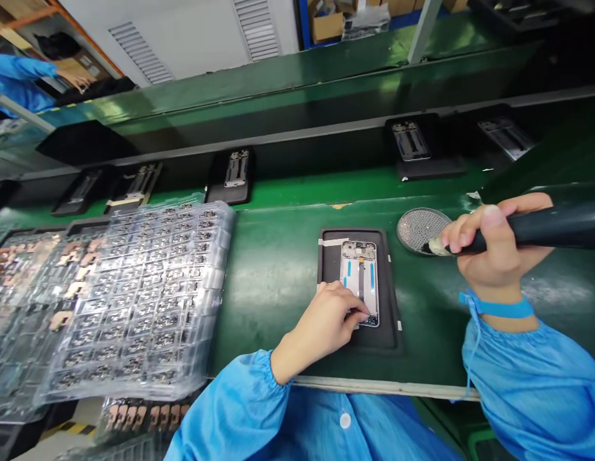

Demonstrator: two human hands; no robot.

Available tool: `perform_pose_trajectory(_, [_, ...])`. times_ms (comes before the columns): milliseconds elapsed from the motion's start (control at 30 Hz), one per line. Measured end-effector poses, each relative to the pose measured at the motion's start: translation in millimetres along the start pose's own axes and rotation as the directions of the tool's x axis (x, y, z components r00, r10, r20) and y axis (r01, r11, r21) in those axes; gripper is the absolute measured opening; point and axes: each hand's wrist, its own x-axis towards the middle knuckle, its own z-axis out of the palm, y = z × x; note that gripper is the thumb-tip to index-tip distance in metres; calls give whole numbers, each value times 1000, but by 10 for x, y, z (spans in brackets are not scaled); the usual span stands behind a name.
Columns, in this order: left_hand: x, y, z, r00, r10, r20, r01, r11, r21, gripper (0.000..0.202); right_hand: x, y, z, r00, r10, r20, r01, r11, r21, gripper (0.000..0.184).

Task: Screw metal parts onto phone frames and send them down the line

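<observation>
My right hand [499, 246] is wrapped round a black electric screwdriver [556, 227], held nearly level. Its pale-collared tip points left, at the edge of a round dish [422, 229] dotted with many small screws. My left hand [333, 314] is closed, thumb and forefinger pinched together at the lower end of an opened phone [360, 275]. What sits between those fingertips is too small to make out. The phone has blue strips inside and lies in a black foam tray [388, 320]; my hand covers its lower left part.
Stacked clear plastic trays of small circuit boards [148, 301] stand on the left, beside more component trays [23, 307]. Behind the green bench [268, 256], a green conveyor [301, 182] bears several phones on black pads. A co-worker's blue sleeve [18, 70] shows at upper left.
</observation>
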Motion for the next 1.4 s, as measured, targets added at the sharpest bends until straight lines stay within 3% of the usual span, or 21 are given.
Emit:
perform_pose_trajectory(167, [-38, 19, -37, 1000, -3, -5, 3, 1000, 10, 14, 23, -42, -20, 1000, 2, 4, -2, 1000, 14, 36])
perform_pose_trajectory(433, [-30, 13, -93, 1000, 13, 4, -13, 1000, 23, 12, 33, -15, -53, 998, 26, -53, -28, 999, -32, 47])
perform_pose_trajectory(533, [-55, -33, -14, 997, 14, -75, -13, 1000, 15, 9, 25, -38, -23, 998, 36, -57, -39, 998, -49, 42])
perform_pose_trajectory(633, [-91, -98, 81, 983, 25, -182, -24, 1000, 5, 6, 18, -80, 18, 997, 47, -68, -50, 997, -53, 48])
perform_pose_trajectory(733, [-109, -163, 142, 975, 49, -218, -50, 999, -1, 4, 2, -138, 62, 993, 91, -73, -96, 994, -54, 54])
perform_pose_trajectory(967, [9, -201, 221, 963, 67, -262, -70, 998, -2, 22, -50, -293, 222, 998, 67, -3, -67, 998, -13, 53])
perform_pose_trajectory(1067, [64, -176, 227, 961, 69, -266, -70, 998, 8, 20, -134, -393, 318, 991, 57, 121, -65, 996, 59, 51])
perform_pose_trajectory(1133, [77, -156, 205, 969, 68, -239, -70, 998, 2, 19, -246, -485, 381, 959, 95, 269, -128, 986, 110, 44])
perform_pose_trajectory(1233, [79, -114, 153, 981, 74, -179, -79, 997, -21, 18, -482, -639, 453, 868, 196, 456, -293, 944, 152, 32])
perform_pose_trajectory(1400, [117, -20, 93, 989, 47, -141, -50, 999, -14, 15, -789, -805, 441, 750, 308, 586, -475, 867, 151, 14])
